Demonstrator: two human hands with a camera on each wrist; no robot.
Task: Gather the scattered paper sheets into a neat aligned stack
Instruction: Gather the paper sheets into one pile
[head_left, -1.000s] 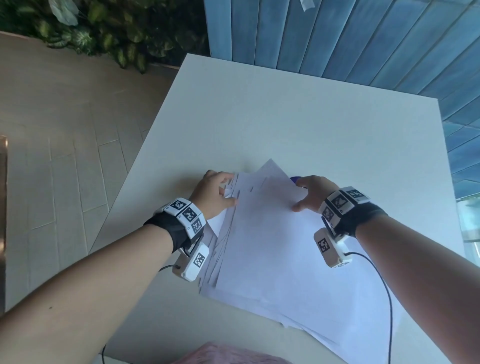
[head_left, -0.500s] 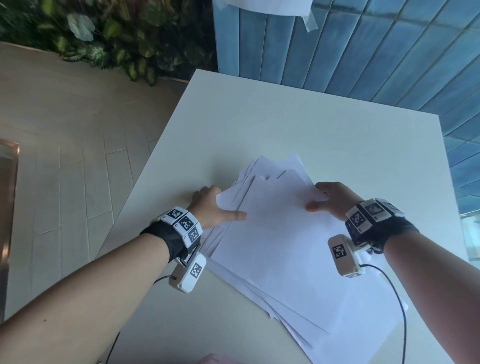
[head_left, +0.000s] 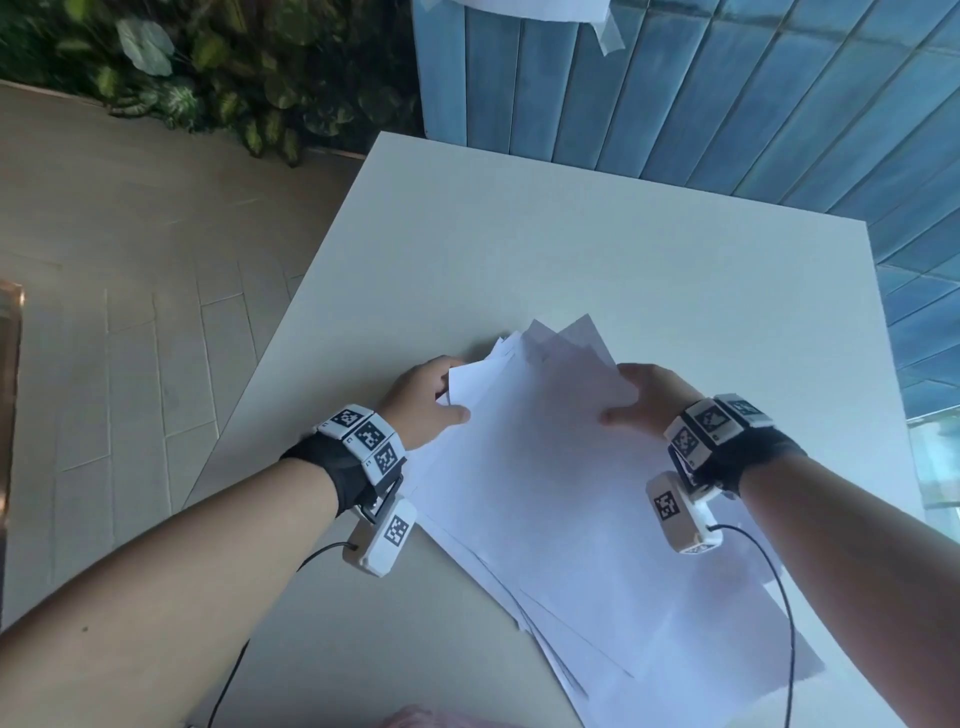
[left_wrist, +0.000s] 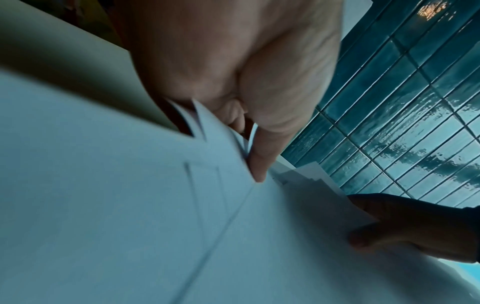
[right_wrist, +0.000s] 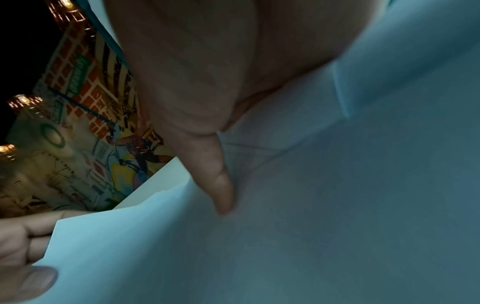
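Nearest me, the paper sheets (head_left: 561, 509) lie fanned on the white table (head_left: 519, 249), their near corners splayed toward the table's front edge. Farther up, my left hand (head_left: 423, 397) pinches the pile's left edge, thumb on top, and my right hand (head_left: 647, 400) pinches the right edge the same way. I judge the sheets light, limp and slippery against each other, so I'd hold both long edges and tap them square. Beyond stands a blue tiled wall (head_left: 727, 93).
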